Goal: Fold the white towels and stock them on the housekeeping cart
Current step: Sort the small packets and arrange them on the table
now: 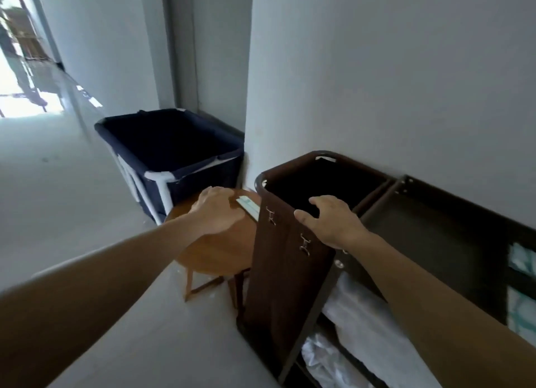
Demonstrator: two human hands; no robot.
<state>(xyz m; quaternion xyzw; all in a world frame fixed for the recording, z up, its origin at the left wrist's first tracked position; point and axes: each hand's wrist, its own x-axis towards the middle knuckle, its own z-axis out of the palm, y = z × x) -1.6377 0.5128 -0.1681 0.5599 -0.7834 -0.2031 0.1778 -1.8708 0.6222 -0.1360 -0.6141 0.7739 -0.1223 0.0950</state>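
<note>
Two hands: right hand (327, 224) grips cart bag (287, 277) rim, left hand (216, 212) lies relaxed on table (214, 251).

plain grey-white walls (391, 68) fill the view from 12 to 3 o'clock, with a darker recessed door frame (185, 54) at 12. a pale glossy floor (58, 184) runs off towards 10 o'clock, where hard daylight (26, 106) glares on it. a navy fabric bin (197, 184) on white piping stands near centre, and a round wooden table (214, 251) sits just at its 6 o'clock.
</note>
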